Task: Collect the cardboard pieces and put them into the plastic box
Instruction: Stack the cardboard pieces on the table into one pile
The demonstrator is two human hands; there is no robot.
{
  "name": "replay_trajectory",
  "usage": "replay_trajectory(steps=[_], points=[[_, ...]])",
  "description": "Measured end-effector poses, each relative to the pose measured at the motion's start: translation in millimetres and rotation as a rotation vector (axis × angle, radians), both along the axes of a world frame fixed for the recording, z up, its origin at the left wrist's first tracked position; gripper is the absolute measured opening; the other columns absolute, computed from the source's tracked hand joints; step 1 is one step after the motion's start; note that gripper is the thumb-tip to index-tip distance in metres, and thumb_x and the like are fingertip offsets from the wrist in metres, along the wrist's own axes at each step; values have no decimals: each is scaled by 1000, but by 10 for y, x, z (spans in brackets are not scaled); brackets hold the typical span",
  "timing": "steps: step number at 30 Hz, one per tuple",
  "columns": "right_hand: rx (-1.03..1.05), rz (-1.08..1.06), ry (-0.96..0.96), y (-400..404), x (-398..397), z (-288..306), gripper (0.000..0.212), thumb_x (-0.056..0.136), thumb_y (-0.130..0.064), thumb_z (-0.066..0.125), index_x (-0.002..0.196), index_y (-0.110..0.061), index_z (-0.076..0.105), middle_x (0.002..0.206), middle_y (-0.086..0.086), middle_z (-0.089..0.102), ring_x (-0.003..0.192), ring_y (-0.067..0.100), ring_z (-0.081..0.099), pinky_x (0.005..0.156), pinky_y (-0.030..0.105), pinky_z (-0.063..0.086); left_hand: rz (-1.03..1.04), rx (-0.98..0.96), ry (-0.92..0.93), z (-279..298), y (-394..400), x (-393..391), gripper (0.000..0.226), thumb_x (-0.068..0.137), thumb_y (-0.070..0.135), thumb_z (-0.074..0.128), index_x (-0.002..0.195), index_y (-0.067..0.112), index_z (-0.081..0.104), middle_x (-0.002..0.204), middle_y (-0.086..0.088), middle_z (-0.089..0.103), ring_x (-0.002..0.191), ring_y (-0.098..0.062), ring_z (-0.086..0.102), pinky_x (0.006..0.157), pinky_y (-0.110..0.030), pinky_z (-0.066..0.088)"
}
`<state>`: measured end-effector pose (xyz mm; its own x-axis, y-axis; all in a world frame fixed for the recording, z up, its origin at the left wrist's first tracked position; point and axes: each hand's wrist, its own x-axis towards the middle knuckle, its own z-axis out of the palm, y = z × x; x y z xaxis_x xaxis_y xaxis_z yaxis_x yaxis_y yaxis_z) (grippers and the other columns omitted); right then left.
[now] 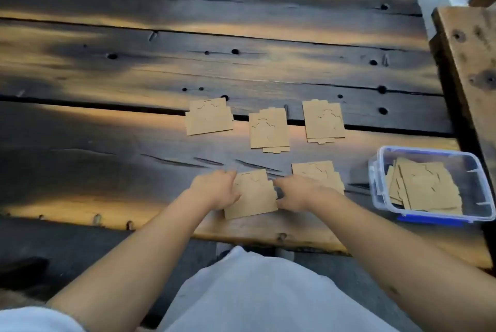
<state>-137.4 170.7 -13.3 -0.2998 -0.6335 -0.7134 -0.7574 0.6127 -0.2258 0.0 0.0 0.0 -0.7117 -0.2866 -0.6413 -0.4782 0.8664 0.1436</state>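
Left hand [214, 189]: fingers curl onto the left edge of the nearest cardboard piece [253, 196], pinching it at that side. Right hand [296, 193]: fingers curl at the right edge of the same piece; the thumb side meets the cardboard, though how firm the hold is cannot be told. The piece lies between both hands, near the front edge of the dark wooden surface [134, 144].

Just right of it, partly under the right hand, lies a second cardboard piece [319, 170]. Farther back sits a row of three small cardboard stacks: left stack [208, 116], middle stack [269, 129], right stack [323, 121], each apart from the others, the left and right ones lying across a gap between planks.

Clear plastic box [381, 176] with blue clips stands to the right, near the surface's front right corner, open on top. Several cardboard pieces in the box [425, 188] lean tilted and overlapping.

A wooden bench [469, 50] lies right of the surface. A light grey garment [255, 291] shows at the bottom.
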Motion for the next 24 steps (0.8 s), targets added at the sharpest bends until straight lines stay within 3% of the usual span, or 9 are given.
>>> replay_trajectory(steps=[3, 5, 12, 20, 24], points=[[9, -15, -79, -30, 96, -145, 54, 87, -37, 59, 134, -15, 45, 144, 10, 43, 126, 30, 46, 100, 44, 44, 16, 34, -139, -176, 23, 175, 56, 88, 45, 45, 136, 18, 36, 143, -7, 39, 119, -32, 50, 90, -47, 46], [15, -55, -128, -35, 174, -236, 60, 87, -38, 59, 138, -12, 39, 148, 12, 36, 130, 32, 41, 103, 46, 40, 98, 108, -168, -322, 45, 275, 62, 90, 44, 47, 142, 16, 30, 149, -8, 30, 123, -33, 48, 95, -47, 44], [-101, -320, -255, -47, 418, -445, 67, 87, -38, 63, 140, -12, 32, 147, 10, 29, 128, 29, 41, 101, 37, 39, 475, 335, -8, -545, 222, 304, 65, 87, 36, 56, 141, 10, 29, 146, -15, 27, 120, -31, 47, 86, -30, 35], [-185, -731, -382, -86, 457, -538, 73, 80, -35, 72, 139, -16, 34, 137, 9, 38, 121, 25, 45, 91, 30, 39, 849, 466, 123, -622, 229, 245, 62, 85, 34, 61, 139, 16, 37, 142, -10, 35, 125, -27, 42, 88, -28, 29], [-211, -874, -457, -40, 418, -550, 77, 78, -31, 76, 140, -13, 35, 136, 8, 47, 118, 24, 52, 99, 42, 47, 910, 502, 162, -632, 195, 251, 61, 82, 30, 64, 136, 16, 41, 132, -6, 47, 102, -17, 47, 83, -28, 35]])
